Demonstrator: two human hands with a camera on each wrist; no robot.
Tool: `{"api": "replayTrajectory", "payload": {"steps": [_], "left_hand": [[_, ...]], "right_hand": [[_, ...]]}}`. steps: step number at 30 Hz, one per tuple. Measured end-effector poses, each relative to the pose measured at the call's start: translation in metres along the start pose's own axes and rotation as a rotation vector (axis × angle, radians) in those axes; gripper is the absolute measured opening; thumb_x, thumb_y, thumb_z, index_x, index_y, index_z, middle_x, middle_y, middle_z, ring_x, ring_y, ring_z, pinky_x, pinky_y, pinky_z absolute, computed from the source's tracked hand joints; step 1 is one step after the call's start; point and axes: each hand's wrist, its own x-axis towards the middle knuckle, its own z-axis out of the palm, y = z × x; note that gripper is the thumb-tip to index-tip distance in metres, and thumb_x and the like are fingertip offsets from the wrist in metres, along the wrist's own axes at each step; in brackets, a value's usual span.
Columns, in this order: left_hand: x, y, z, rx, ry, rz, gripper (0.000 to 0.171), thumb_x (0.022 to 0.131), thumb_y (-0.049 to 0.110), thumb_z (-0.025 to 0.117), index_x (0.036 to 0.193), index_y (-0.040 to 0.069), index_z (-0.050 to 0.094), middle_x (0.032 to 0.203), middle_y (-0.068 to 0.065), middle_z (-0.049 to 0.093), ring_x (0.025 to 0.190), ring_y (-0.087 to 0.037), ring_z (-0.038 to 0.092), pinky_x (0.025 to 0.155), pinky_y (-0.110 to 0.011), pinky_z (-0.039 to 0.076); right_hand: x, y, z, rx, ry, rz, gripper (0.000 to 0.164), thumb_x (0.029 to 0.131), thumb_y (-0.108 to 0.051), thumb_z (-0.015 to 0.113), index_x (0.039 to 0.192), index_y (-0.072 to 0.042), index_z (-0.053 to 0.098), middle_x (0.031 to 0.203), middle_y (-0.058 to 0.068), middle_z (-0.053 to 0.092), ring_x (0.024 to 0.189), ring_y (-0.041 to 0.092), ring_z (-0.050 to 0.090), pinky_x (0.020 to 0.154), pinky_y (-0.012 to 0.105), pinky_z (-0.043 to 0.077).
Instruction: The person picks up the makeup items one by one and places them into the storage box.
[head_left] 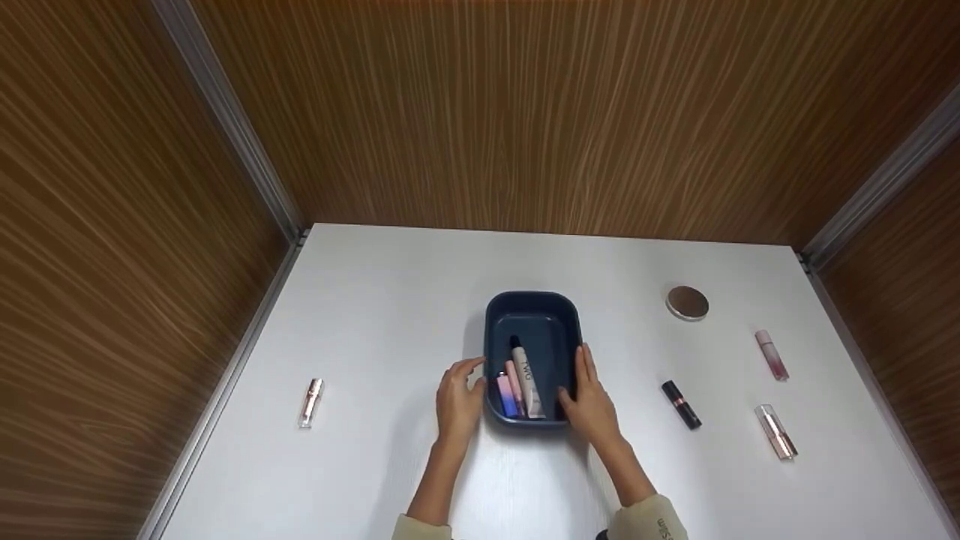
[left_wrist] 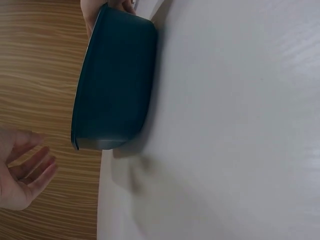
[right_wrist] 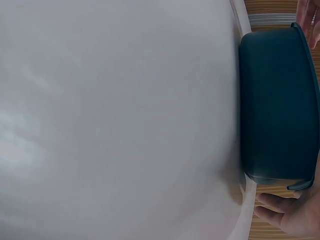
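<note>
While, in head view, the right hand (head_left: 595, 405) is gripping the blue bin (head_left: 553, 356) on the table (head_left: 375, 300), in left-wrist view the left hand (left_wrist: 21, 171) is hovering beside it, fingers relaxed; the right-wrist view is showing the gripped rim (right_wrist: 302, 185).

You are seeing a dark blue bin (head_left: 531, 300), a white, black-capped tube (head_left: 525, 375), a white tabletop (head_left: 390, 307), brown streaked panels (head_left: 487, 112) and khaki sleeves (head_left: 649, 519).

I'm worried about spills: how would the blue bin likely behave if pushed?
The bin probably holds its shape: its walls show no sagging. Tipping seems unlikely: it's broader than tall. The white tube inside may slide, with room beside it.
</note>
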Motion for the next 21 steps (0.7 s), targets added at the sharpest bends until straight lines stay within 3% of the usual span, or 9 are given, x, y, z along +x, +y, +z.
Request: {"api": "replayTrajectory", "payload": {"steps": [8,21], "left_hand": [[-0.001,-0.007,-0.004,0.015,0.021,-0.017,0.028,0.075,-0.004,0.068,0.102,0.004,0.069,0.102,-0.011,0.064,0.091,-0.026,0.058,0.077,-0.038,0.047],[-0.002,-0.018,-0.009,0.033,0.069,-0.051,0.028,0.074,-0.004,0.069,0.101,0.005,0.069,0.095,-0.01,0.064,0.086,-0.026,0.058,0.074,-0.039,0.046]], "right_hand": [[0.0,-0.001,0.0,-0.003,-0.012,0.008,0.076,0.085,-0.013,0.06,0.145,0.001,0.016,0.15,0.016,0.013,0.099,0.039,0.052,0.072,0.049,0.044],[0.001,0.0,0.0,0.004,-0.014,0.007,0.077,0.085,-0.012,0.06,0.145,0.001,0.015,0.15,0.016,0.012,0.106,0.04,0.049,0.078,0.05,0.042]]}}
